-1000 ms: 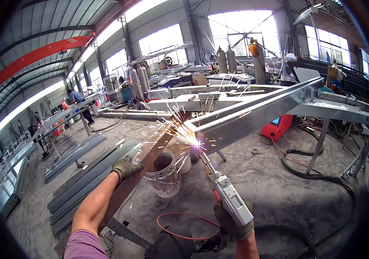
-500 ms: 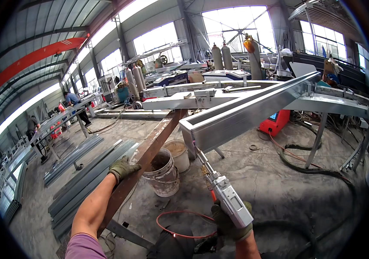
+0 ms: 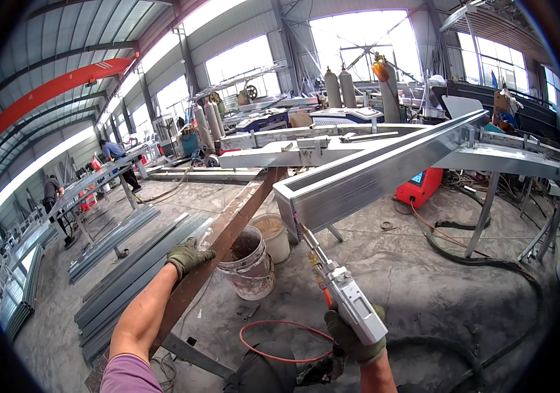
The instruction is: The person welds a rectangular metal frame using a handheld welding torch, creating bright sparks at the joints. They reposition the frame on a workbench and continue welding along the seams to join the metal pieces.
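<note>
My left hand (image 3: 190, 256), in an olive work glove, grips the edge of a rusty brown steel beam (image 3: 235, 217), which runs from the lower left toward the middle. In the lower middle, my gloved right hand (image 3: 359, 336) is closed round a silver handheld welding gun (image 3: 350, 302). Pointing up and left, the gun's narrow nozzle has its tip at the near end of a long rectangular metal frame (image 3: 352, 191). Whether the tip touches the metal I cannot tell. That frame lies on the brown beam and slants away to the right.
Two dirty buckets (image 3: 247, 265) stand beside the beam. Steel profiles (image 3: 139, 278) lie on the floor at left. A red machine (image 3: 419, 188), a dark hose (image 3: 453, 252) and a thin red cable (image 3: 244, 340) are around the right side. Two people work at a far-left bench (image 3: 96, 177).
The view has shifted slightly. My left hand stays on the beam, and the welding gun remains at the frame's near end in my right hand.
</note>
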Motion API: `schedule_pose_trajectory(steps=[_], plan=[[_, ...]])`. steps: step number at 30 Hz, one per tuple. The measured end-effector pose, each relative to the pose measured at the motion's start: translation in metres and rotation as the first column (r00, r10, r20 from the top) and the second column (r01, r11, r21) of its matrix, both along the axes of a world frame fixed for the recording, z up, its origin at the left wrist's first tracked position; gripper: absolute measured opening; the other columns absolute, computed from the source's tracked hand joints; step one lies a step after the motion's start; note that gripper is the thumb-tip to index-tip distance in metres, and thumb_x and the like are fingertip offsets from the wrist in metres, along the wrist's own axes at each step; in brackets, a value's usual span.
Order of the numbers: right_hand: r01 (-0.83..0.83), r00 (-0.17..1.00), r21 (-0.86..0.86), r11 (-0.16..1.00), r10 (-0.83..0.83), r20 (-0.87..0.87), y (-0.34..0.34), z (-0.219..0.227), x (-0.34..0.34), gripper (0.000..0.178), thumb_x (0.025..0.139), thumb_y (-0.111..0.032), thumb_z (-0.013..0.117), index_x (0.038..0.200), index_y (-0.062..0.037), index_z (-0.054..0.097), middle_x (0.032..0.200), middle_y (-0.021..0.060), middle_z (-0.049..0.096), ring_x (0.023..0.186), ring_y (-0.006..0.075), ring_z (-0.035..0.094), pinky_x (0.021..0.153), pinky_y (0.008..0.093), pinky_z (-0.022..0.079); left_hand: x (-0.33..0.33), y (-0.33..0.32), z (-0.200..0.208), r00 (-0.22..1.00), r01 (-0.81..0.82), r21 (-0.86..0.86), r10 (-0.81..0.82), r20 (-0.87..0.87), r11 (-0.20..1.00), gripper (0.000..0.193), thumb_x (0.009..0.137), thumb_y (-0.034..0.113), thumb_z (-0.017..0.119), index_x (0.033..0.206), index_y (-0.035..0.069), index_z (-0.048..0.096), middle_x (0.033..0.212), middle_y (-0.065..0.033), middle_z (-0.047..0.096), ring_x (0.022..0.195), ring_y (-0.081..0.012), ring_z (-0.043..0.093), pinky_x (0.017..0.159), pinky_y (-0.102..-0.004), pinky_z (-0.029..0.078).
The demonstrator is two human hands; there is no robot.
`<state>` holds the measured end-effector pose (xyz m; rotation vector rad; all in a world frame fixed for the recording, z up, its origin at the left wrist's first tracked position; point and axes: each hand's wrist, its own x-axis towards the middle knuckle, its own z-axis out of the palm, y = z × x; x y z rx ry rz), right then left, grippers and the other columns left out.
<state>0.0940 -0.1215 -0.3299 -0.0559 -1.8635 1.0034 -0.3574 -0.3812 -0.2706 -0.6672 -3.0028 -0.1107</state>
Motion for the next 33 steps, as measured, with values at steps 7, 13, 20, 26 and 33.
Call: schedule_pose_trajectory(steps=[7, 13, 20, 26, 33], plan=[[0.02, 1.0, 0.055, 0.998, -0.021, 0.005, 0.002, -0.001, -0.004, 0.017, 0.088, -0.003, 0.085, 0.104, -0.0021, 0.08, 0.083, 0.0063, 0.077, 0.073, 0.015, 0.075, 0.065, 0.0324, 0.06, 0.001, 0.002, -0.001, 1.0, 0.003, 0.008, -0.003, 0.007, 1.0, 0.126, 0.077, 0.088, 0.069, 0.161, -0.003, 0.049, 0.153, -0.0303, 0.061, 0.14, -0.0422, 0.062, 0.116, -0.045, 0.049], [0.004, 1.0, 0.023, 1.0, -0.004, -0.024, 0.001, -0.002, -0.005, 0.019, 0.088, -0.002, 0.085, 0.105, -0.0021, 0.079, 0.083, 0.0059, 0.077, 0.074, 0.0142, 0.074, 0.065, 0.0323, 0.059, 0.002, 0.002, 0.0, 1.0, 0.016, 0.016, -0.016, -0.009, 1.0, 0.127, 0.076, 0.089, 0.07, 0.16, -0.004, 0.049, 0.151, -0.0308, 0.062, 0.139, -0.0424, 0.064, 0.115, -0.0453, 0.05], [-0.013, 1.0, -0.019, 1.0, 0.013, -0.006, 0.0, -0.004, -0.005, 0.018, 0.088, -0.002, 0.085, 0.104, -0.0021, 0.079, 0.083, 0.0056, 0.077, 0.074, 0.014, 0.074, 0.065, 0.0323, 0.059, -0.004, -0.001, -0.002, 1.0, 0.022, 0.01, -0.022, 0.005, 1.0, 0.128, 0.077, 0.09, 0.069, 0.16, -0.005, 0.049, 0.151, -0.0325, 0.062, 0.139, -0.0426, 0.064, 0.115, -0.0447, 0.049], [-0.009, 1.0, 0.001, 1.0, 0.009, -0.022, 0.0, -0.005, -0.005, 0.018, 0.088, -0.001, 0.085, 0.105, -0.0015, 0.08, 0.085, 0.0056, 0.078, 0.075, 0.0142, 0.075, 0.066, 0.032, 0.06, 0.0, 0.001, 0.0, 1.0, 0.019, 0.023, -0.019, 0.011, 1.0, 0.128, 0.077, 0.089, 0.068, 0.16, -0.006, 0.049, 0.15, -0.0333, 0.062, 0.139, -0.0425, 0.064, 0.115, -0.0444, 0.049], [-0.032, 0.999, -0.032, 0.999, 0.031, -0.036, -0.001, -0.005, -0.005, 0.019, 0.089, -0.001, 0.084, 0.107, -0.0012, 0.08, 0.086, 0.0056, 0.078, 0.076, 0.0137, 0.075, 0.066, 0.0313, 0.06, -0.001, -0.001, -0.002, 1.0, 0.01, 0.009, -0.01, -0.005, 1.0, 0.126, 0.078, 0.089, 0.068, 0.159, -0.005, 0.049, 0.15, -0.0327, 0.062, 0.138, -0.0424, 0.064, 0.115, -0.0448, 0.049]])
